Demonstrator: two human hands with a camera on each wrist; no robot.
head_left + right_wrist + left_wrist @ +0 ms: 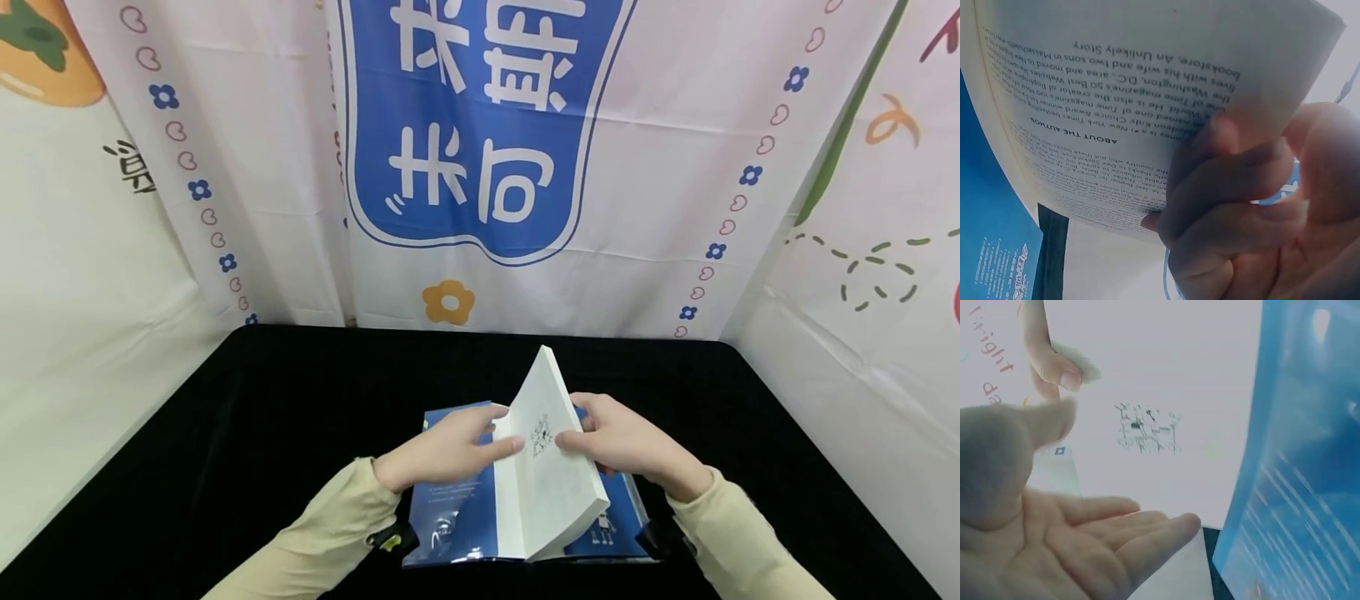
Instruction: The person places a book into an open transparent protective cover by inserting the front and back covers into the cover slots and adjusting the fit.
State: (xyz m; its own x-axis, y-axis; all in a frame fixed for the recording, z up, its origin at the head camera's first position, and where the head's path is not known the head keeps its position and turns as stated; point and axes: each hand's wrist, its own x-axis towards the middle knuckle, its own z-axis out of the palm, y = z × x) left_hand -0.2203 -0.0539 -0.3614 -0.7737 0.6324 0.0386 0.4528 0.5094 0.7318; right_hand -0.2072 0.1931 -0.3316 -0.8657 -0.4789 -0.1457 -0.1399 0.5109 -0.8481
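A book lies spread on the black table, its glossy blue cover (453,508) flat beneath. Its thick block of white pages (555,492) stands up at a slant, with a small black drawing on the facing page. My right hand (626,442) pinches the outer edge of that block, thumb on the drawing side and fingers curled behind. In the right wrist view those fingers press a printed page (1104,144) headed "About the Author". Over the left cover my left hand (457,446) reaches toward the pages, fingers extended and palm bare in the left wrist view.
The black-covered table (315,400) extends around the book on all sides. White printed cloth (660,208) hangs behind it and along both sides. Dark wrist straps (393,537) sit on both sleeves near the cover's lower corners.
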